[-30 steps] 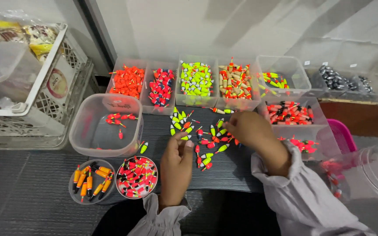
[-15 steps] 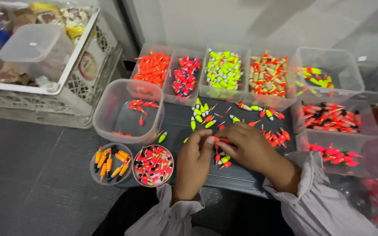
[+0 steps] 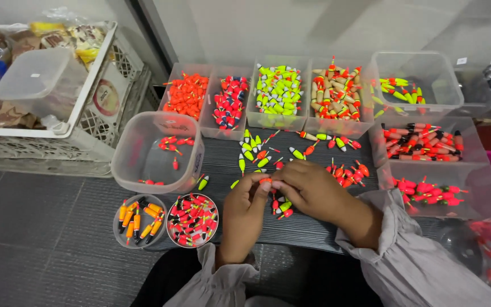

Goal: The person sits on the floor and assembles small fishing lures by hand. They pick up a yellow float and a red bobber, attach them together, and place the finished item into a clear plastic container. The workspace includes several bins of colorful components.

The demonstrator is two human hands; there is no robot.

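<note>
Now 2 hands [image 3: 279, 190], 1 float [image 3: 265, 181], pinched

Small fishing float [image 3: 266, 181]: orange-red, short and rounded, pinched between the fingertips of your left hand [image 3: 244, 211] and your right hand [image 3: 308, 190], lying roughly level where the two sets of fingertips meet. Loose fishing floats [image 3: 282, 208]: red, black and yellow-green, lying flat in a small cluster just under your right palm, between both your hands.
</note>
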